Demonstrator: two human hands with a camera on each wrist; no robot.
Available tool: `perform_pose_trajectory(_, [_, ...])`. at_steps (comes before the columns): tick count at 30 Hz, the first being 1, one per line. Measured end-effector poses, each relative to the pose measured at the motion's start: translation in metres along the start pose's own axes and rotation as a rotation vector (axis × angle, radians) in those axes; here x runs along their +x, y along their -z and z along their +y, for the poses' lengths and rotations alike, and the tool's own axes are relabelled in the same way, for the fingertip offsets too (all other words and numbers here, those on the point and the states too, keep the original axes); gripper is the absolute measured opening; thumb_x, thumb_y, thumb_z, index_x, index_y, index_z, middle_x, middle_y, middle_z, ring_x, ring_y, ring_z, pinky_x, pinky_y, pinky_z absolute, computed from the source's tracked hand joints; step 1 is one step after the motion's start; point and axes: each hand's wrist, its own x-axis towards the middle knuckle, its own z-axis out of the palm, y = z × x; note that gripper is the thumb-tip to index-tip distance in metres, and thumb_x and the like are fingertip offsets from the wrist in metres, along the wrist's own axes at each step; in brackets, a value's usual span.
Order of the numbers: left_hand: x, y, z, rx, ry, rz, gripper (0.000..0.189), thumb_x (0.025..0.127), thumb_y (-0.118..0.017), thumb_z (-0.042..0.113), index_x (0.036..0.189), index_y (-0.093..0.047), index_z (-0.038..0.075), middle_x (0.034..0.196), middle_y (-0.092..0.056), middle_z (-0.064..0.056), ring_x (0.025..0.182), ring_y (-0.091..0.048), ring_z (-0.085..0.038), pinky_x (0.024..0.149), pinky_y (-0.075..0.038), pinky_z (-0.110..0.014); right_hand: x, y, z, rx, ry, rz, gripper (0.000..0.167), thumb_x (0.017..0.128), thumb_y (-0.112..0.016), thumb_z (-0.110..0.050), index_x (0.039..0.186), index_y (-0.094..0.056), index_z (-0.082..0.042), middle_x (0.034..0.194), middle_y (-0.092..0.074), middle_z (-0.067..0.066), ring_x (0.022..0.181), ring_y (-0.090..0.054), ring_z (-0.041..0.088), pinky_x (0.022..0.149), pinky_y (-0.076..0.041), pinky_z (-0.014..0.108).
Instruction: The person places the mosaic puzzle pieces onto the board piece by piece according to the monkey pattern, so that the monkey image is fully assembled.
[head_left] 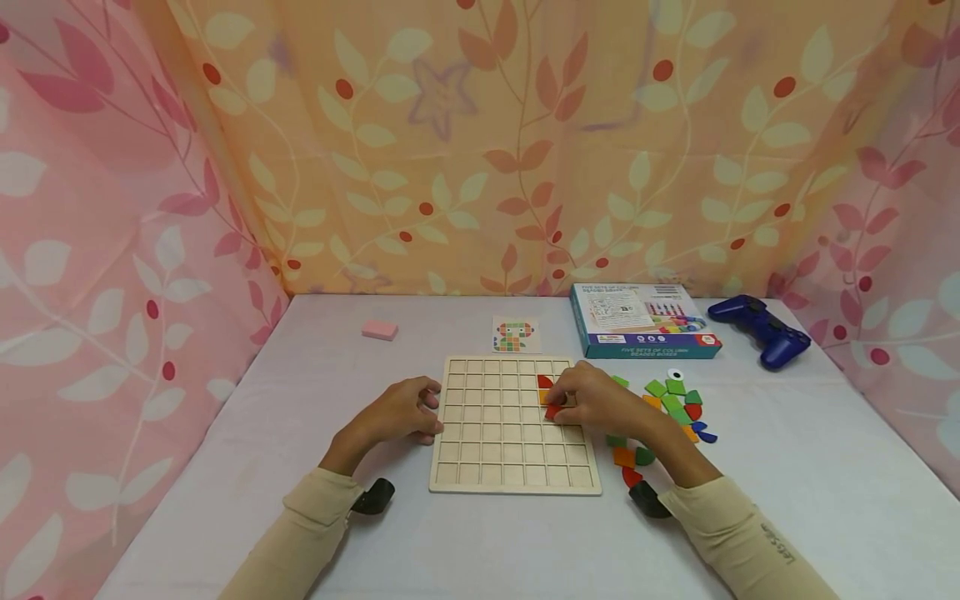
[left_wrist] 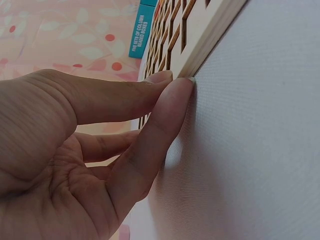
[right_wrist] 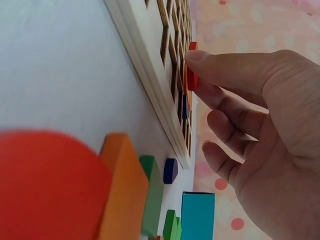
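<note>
A pale wooden grid board (head_left: pixel 491 454) lies flat on the table, with several small coloured pieces in its right part. At its left edge, my left hand (head_left: pixel 401 408) has curled fingers, and thumb and fingertip pinch the rim in the left wrist view. My right hand (head_left: pixel 603 400) is over the board's right side. Its thumb and index finger pinch a red piece (right_wrist: pixel 192 82) at the grid. Past it lie an orange piece (head_left: pixel 543 397) and a red curved piece (head_left: pixel 545 382) in cells. The right fingers hide some neighbouring cells.
Loose coloured pieces (head_left: pixel 675 402) lie right of the board, some under the right forearm. Behind the board is a pattern card (head_left: pixel 516 335). A pink block (head_left: pixel 379 331), a boxed set (head_left: pixel 645 321) and a blue game controller (head_left: pixel 761 327) stand farther back, before the curtain.
</note>
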Motion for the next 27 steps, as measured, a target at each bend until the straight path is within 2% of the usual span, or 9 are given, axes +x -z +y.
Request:
perform_pose_trajectory(10, [-0.0003,-0.0007,0.0005,0.003,-0.011,-0.006,0.063,0.088,-0.078,-0.006,0.143,-0.050,-0.012,0.118,-0.058,-0.019,0.075,-0.068,-0.016,0.072,-0.065,-0.032,-0.0025,-0.0009,-0.0028,0.006,0.010,0.018,0.027,0.090,-0.083,-0.010,0.117,-0.081,-0.013,0.107,-0.075,-0.003,0.099,-0.053,0.023,0.080,-0.049,0.031])
perform_pose_trajectory(15, [0.0007,-0.0003,-0.0005,0.007,-0.009,-0.008,0.063,0.088,-0.079,-0.005,0.143,-0.050,-0.011,0.118,-0.058,-0.018,0.075,-0.068,-0.015,0.072,-0.065,-0.032,-0.0014,-0.0028,-0.0019,0.010,0.032,0.019,0.028,0.090,-0.082,-0.006,0.118,-0.080,-0.011,0.104,-0.074,-0.004,0.098,-0.054,0.023,0.079,-0.049,0.030])
perform_pose_trajectory(27, [-0.0003,0.0007,-0.0006,0.002,-0.011,-0.008,0.064,0.087,-0.079,-0.004,0.143,-0.049,-0.011,0.119,-0.058,-0.019,0.078,-0.069,-0.016,0.073,-0.065,-0.033,-0.0009,-0.0028,-0.0037,0.001,-0.029,0.039,0.028,0.090,-0.076,0.002,0.113,-0.083,-0.013,0.104,-0.075,-0.005,0.101,-0.056,0.023,0.086,-0.052,0.035])
